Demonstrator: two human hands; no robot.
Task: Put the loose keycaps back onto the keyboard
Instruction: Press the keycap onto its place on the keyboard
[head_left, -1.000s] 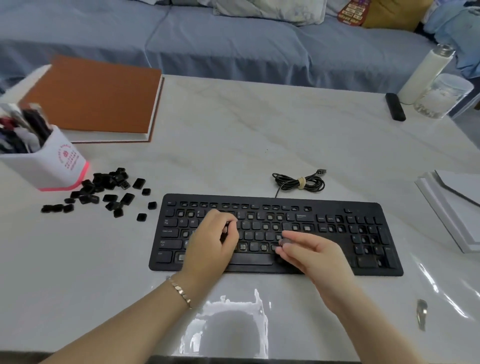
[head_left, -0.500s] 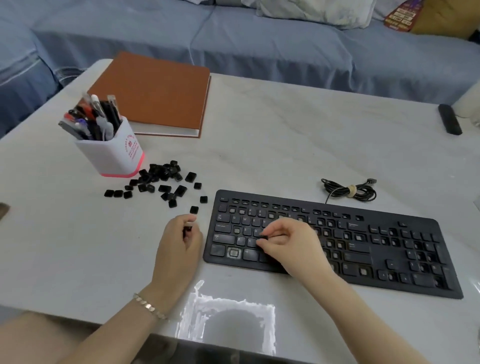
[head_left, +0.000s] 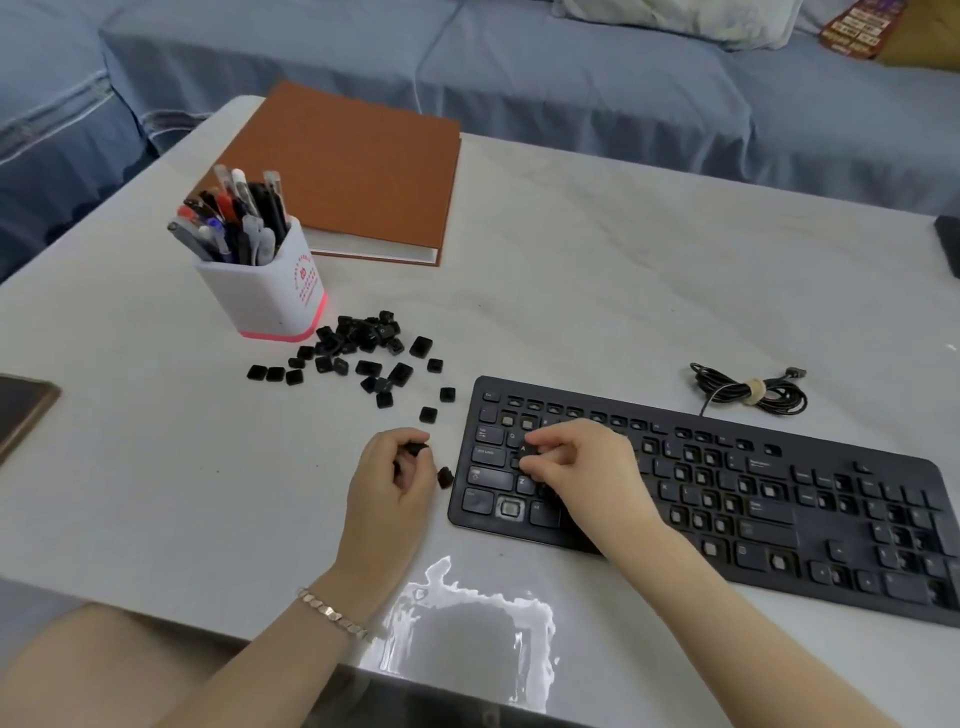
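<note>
A black keyboard (head_left: 779, 499) lies on the white marble table, with several bare key sockets. Several loose black keycaps (head_left: 363, 353) lie scattered in a heap left of it, near the pen holder. My right hand (head_left: 582, 467) is over the keyboard's left letter keys, its fingertips pinching a black keycap (head_left: 529, 457) against the key rows. My left hand (head_left: 395, 483) hovers just left of the keyboard with fingers curled round a small black keycap (head_left: 414, 448). One more keycap (head_left: 444, 477) sits between that hand and the keyboard's edge.
A white pen holder (head_left: 270, 296) full of pens stands behind the heap, and a brown book (head_left: 353, 171) lies beyond it. The keyboard's coiled cable (head_left: 748, 395) rests behind the keyboard. A phone (head_left: 21, 410) lies at the left edge; a blue sofa runs behind the table.
The view has swung left. My right hand moved from the middle of the keyboard to its left letter keys. My left hand came off the keyboard to the table beside it, holding a keycap.
</note>
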